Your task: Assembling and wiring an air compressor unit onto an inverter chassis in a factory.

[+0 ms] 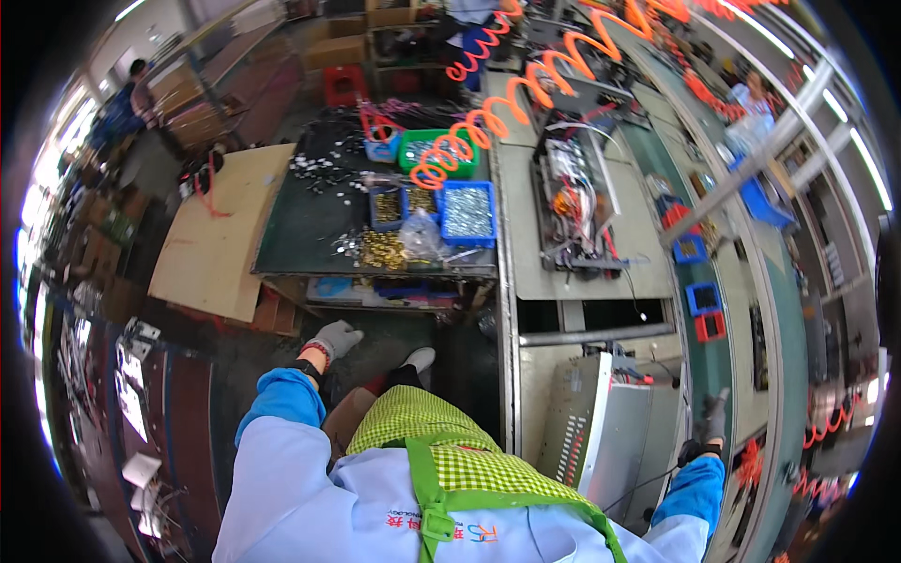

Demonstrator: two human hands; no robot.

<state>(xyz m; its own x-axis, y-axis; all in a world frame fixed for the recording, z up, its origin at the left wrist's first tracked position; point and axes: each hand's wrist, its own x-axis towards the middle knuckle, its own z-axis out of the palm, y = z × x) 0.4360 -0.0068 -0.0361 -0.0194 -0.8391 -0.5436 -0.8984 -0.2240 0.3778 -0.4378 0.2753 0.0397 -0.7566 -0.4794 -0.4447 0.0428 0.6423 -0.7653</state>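
My left hand [335,341], in a grey glove with a red band and a dark watch at the wrist, hangs over the dark floor in front of the workbench [314,225]. Its fingers are loosely bent and apart, with nothing seen in them. Far to the right, my right hand [716,418], also gloved, reaches over the edge of the green conveyor belt [706,361]. Its fingers point forward, and no held thing shows. Between my body and that hand stands a grey metal-cased unit [615,432] with a slotted white panel. A thin dark cable runs close to my right wrist.
Blue bins [467,214] of metal parts and a green bin [437,152] stand on the bench. Orange coiled hoses [544,84] hang overhead. An opened unit with wiring [577,202] sits on the line. A wooden board [225,235] lies left. Other people [751,98] are farther off.
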